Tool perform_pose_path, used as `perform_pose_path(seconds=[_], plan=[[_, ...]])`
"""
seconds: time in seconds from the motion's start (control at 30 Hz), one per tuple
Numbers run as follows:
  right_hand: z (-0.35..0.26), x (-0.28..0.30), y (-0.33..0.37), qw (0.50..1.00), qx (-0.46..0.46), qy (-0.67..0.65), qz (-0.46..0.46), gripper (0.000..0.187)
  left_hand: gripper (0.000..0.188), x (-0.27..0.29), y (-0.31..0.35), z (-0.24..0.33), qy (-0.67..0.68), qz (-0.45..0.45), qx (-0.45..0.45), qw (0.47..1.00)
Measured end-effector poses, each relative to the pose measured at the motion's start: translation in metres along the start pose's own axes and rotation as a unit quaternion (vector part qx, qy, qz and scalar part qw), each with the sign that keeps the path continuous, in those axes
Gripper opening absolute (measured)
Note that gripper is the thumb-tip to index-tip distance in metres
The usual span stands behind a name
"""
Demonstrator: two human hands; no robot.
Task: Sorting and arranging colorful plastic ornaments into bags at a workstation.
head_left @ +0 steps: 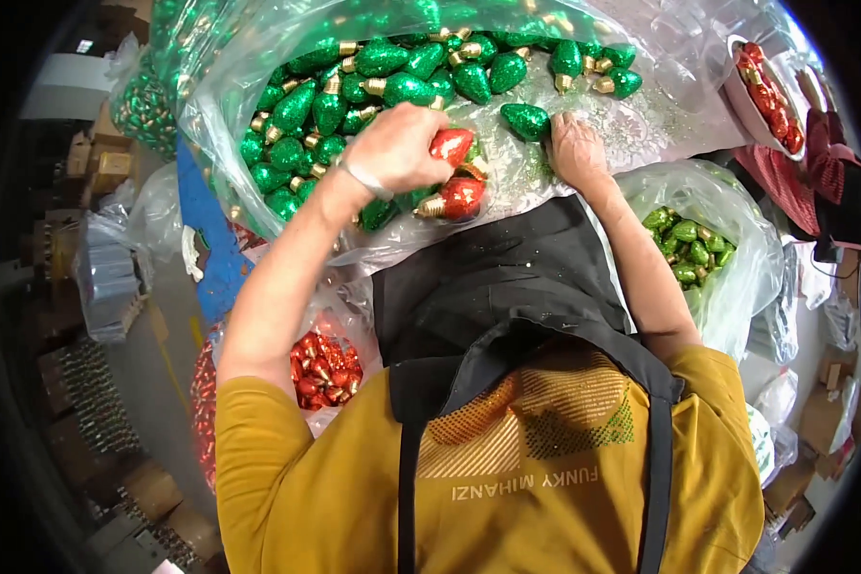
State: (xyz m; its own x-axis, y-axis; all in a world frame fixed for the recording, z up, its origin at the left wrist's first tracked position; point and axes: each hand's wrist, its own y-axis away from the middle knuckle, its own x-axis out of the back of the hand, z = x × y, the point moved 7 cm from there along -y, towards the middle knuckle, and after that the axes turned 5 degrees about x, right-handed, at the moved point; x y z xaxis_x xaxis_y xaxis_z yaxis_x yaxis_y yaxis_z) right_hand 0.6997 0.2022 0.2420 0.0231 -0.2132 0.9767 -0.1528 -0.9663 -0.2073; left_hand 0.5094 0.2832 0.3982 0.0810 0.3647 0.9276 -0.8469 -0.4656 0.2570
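Pinching one red bulb (452, 145) at the green pile's near side (383, 57), the left hand (397, 151) is working; near the pile's right end, the right hand (578, 151) is resting, its grip unclear. Apparently few bulbs are being set apart; most greens are remaining loose.

R hand (577, 151): bare plastic sheet (646, 122) to its R, OK to pass there. Btwn hands: small gap, w/ loose green bulb (524, 121) right by R fingertips at far end. L hand (397, 148): green bulb heap (383, 57) packs far & L sides; red bulbs (464, 198) crowd its R side.
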Motion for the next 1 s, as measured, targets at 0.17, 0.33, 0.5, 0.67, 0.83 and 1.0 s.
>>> perform_pose_path(seconds=[0.17, 0.33, 0.5, 0.67, 0.83, 1.0], plan=[[0.005, -0.005, -0.002, 0.999, 0.011, -0.032, -0.004, 0.026, 0.046, 0.005, -0.020, 0.006, 0.052, -0.082, -0.001, 0.995], [-0.009, 0.006, -0.009, 0.999, 0.046, -0.016, -0.015, 0.018, 0.047, -0.012, -0.025, -0.011, 0.042, 0.018, -0.084, 0.995], [-0.010, 0.005, -0.005, 0.998, 0.046, -0.007, -0.043, 0.016, 0.049, -0.001, -0.014, -0.017, -0.090, 0.164, -0.104, 0.977], [-0.015, 0.008, -0.005, 0.996, 0.074, 0.021, -0.046, 0.017, 0.048, -0.003, -0.017, -0.027, -0.024, 0.167, -0.088, 0.982], [-0.019, 0.004, -0.006, 0.992, 0.100, 0.032, -0.065, 0.021, 0.043, -0.013, -0.012, -0.045, 0.123, 0.139, -0.059, 0.981], [0.015, 0.012, -0.020, 0.964, 0.009, -0.189, -0.188, 0.033, 0.042, -0.018, -0.006, -0.042, 0.168, 0.143, -0.064, 0.973]])
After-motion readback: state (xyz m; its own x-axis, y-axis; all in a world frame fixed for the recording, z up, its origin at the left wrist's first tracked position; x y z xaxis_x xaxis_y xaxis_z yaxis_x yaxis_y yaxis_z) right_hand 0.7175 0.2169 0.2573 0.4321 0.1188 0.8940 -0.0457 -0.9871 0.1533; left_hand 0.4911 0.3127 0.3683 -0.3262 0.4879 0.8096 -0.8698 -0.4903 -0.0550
